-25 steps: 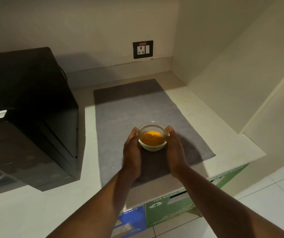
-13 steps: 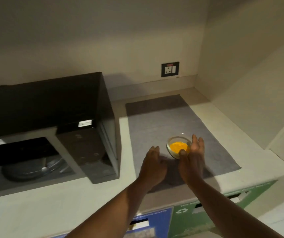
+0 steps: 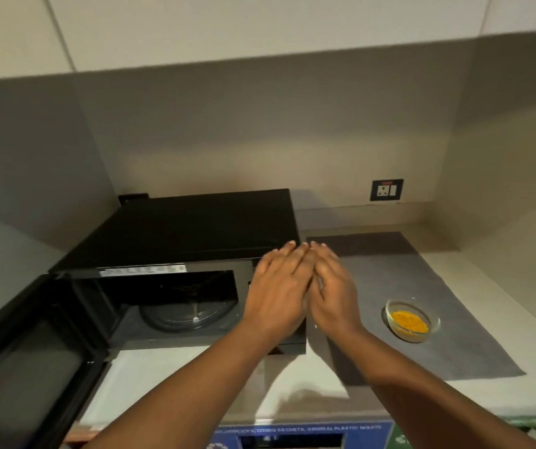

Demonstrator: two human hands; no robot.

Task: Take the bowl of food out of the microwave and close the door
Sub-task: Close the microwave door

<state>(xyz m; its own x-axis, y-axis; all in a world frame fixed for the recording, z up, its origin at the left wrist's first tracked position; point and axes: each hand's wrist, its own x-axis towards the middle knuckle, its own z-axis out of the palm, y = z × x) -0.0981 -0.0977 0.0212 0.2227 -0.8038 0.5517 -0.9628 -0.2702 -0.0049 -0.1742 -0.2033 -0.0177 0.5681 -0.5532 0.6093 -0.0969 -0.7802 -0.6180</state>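
Observation:
A small glass bowl (image 3: 412, 320) of yellow-orange food rests on the grey mat (image 3: 464, 306) at the right of the counter, with neither hand touching it. The black microwave (image 3: 189, 231) stands to its left. Its door (image 3: 23, 367) hangs wide open at the lower left, and the bare turntable (image 3: 189, 314) shows inside. My left hand (image 3: 278, 294) and my right hand (image 3: 333, 291) hover side by side in front of the microwave's right panel, fingers extended and holding nothing.
A wall socket (image 3: 386, 189) sits on the back wall above the mat. White upper cabinets (image 3: 260, 27) overhang the counter (image 3: 519, 286). Blue and green waste bins (image 3: 305, 435) stand under the counter's front edge. A side wall closes the corner at the right.
Both hands let go of the bowl, left it on the mat and moved left toward the microwave. The view swung left and up, bringing the open door and cavity into sight.

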